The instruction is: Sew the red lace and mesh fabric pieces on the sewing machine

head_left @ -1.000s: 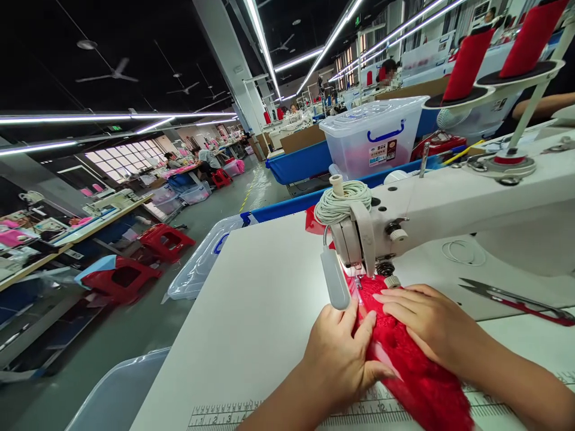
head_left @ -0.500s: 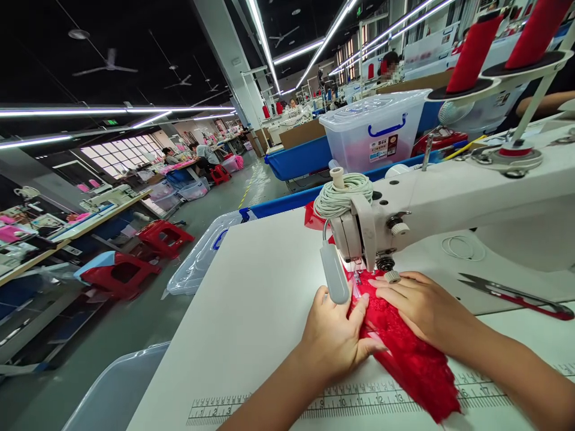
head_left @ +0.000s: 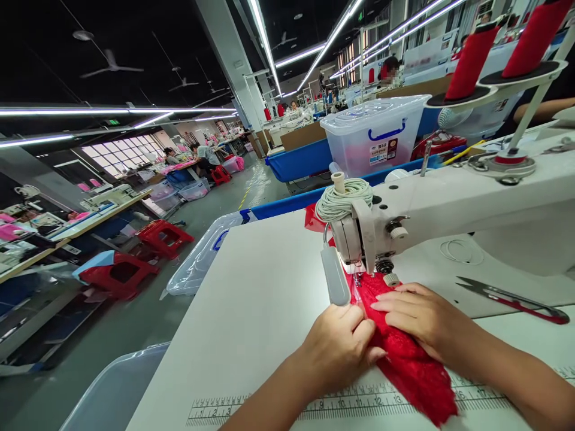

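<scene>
Red lace fabric (head_left: 417,371) lies on the white surface (head_left: 260,287), well in from its left edge, running from the presser foot (head_left: 358,279) of the sewing machine (head_left: 449,197) toward the near edge, across a printed ruler scale (head_left: 359,404). Left hand (head_left: 341,341) is curled almost closed and seems to pinch the fabric's left side, fingertips mostly hidden; right hand (head_left: 415,314) lies palm down, fingers stretched out and together, pressing the lace without gripping it. Risks, my judgement: uneven pull between the hands could skew the strip under the foot; the lace looks rumpled by the right hand, so a fold could get caught in a seam; fingers creeping forward could end up too close to the needle. Snips (head_left: 516,299) right of the right hand — a sideways forearm swing might knock them. Writing: ruler numbers such as 9, 10, 12, 13 read fine; label (head_left: 383,152) on the clear bin (head_left: 350,129) beyond the surface's far edge says "Box" — its smaller print is illegible.
</scene>
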